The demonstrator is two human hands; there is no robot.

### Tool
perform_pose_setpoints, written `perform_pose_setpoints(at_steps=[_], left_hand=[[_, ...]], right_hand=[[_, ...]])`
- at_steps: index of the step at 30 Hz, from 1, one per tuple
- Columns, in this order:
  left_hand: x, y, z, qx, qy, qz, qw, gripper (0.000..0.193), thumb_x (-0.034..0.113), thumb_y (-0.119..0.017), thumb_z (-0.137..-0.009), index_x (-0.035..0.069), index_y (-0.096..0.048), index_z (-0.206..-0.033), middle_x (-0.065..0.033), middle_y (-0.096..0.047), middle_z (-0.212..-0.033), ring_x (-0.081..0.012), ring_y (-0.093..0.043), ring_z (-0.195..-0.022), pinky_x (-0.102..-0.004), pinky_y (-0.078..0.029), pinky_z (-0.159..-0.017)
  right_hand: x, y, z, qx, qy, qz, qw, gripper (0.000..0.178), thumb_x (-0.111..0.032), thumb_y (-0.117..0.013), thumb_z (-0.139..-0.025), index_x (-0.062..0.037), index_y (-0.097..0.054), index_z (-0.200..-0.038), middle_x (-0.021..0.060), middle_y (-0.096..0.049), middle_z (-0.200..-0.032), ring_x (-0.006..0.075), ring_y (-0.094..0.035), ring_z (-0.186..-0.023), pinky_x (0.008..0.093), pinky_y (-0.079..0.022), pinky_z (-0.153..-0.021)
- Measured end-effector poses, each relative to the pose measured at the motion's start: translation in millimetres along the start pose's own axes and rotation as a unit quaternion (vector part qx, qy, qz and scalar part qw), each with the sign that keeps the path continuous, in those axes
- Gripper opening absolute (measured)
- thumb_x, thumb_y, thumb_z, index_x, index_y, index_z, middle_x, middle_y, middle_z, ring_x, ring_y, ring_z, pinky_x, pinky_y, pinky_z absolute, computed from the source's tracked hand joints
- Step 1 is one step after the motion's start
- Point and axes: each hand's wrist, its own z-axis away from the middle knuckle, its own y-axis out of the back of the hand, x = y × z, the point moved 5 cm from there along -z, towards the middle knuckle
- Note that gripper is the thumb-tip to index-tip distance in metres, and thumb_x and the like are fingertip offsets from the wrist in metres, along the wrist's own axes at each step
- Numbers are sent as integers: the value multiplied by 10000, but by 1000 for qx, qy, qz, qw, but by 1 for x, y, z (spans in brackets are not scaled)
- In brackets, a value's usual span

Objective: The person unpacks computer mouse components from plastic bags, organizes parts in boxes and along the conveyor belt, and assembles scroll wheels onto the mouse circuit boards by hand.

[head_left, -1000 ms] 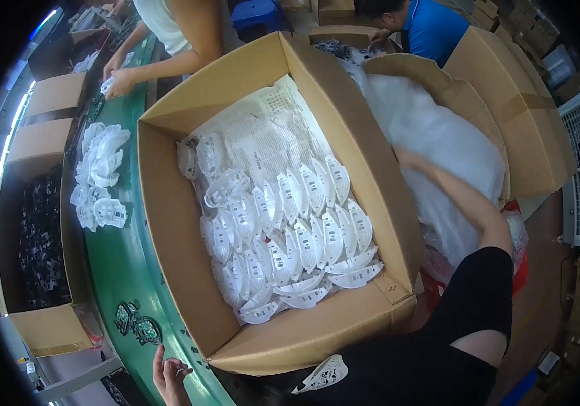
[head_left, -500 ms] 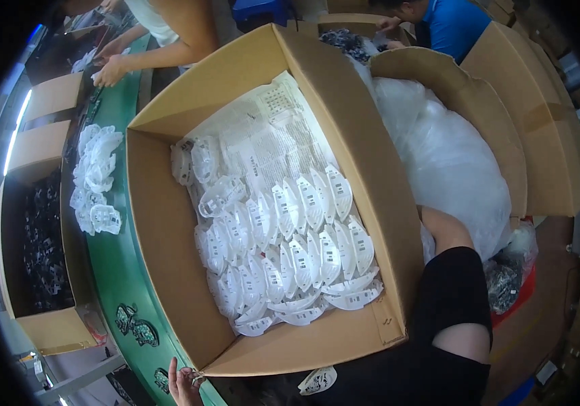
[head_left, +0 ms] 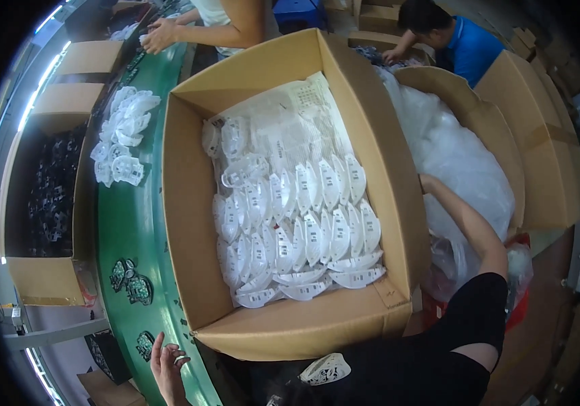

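Note:
A large cardboard box (head_left: 283,342) is in front of me, tilted a little, with a printed paper sheet (head_left: 283,128) inside it. Rows of curved white plastic parts (head_left: 313,237) with small labels stand on edge in its near half. My left hand (head_left: 168,369) is just off the box's near left corner, fingers apart and holding nothing. Along the box's right outer side reaches my right arm; of my right hand (head_left: 426,183) only a part shows against the wall, its fingers hidden.
A green conveyor (head_left: 127,223) on the left carries a pile of clear plastic parts (head_left: 124,135) and several small circuit boards (head_left: 137,287). Beyond it is a box of black parts (head_left: 46,277). At right lies a big plastic bag (head_left: 452,155) in a carton. Two people work at the far side.
My left hand has come off the box's near left corner. My right arm now reaches farther forward along the box's right side. The whole view has shifted and turned slightly.

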Motion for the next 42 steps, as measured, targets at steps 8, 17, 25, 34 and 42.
perform_pose_setpoints(at_steps=[8,17,25,34,42], left_hand=[[41,-18,-23,-49,-66,-46,996,506,251,-557,-995,14,-438,-1426,-39,-607,-947,-101,-598,-811,-248,-521,-704],[51,24,-24,-68,-112,-59,990,461,228,-557,-993,18,-492,-1399,-18,-606,-936,-104,-589,-832,-263,-504,-739],[30,70,-28,-28,-155,-143,977,370,161,-560,-984,71,-569,-1342,-75,-652,-1066,-151,-612,-939,-304,-502,-817],[19,133,-36,102,-263,-304,910,327,90,-635,-883,67,-633,-1209,-165,-598,-1203,-334,-533,-1171,-417,-433,-1010],[-2,94,-94,47,-395,-447,801,530,348,-657,-876,159,-525,-1354,-158,-435,-1449,-393,-356,-1367,-606,-302,-1091]], right_hand=[[-43,67,202,354,-28,-135,925,293,-119,-594,-958,2,-612,-1225,72,-657,-1173,142,-602,-1078,298,-503,-887],[19,-49,327,217,-324,-26,921,217,-51,-783,-718,-39,-661,-897,26,-678,-787,127,-653,-742,296,-534,-685],[-252,-30,200,400,-9,32,916,161,-68,-598,-955,-3,-617,-1101,31,-639,-921,139,-626,-825,268,-496,-693],[-504,-286,-73,55,469,369,800,388,-57,-665,-850,-93,-577,-1226,128,-575,-1166,331,-600,-1043,410,-536,-818],[-547,-360,-265,99,288,427,851,483,-419,-618,-921,-133,-520,-1298,150,-540,-1194,333,-585,-1074,454,-499,-859]])
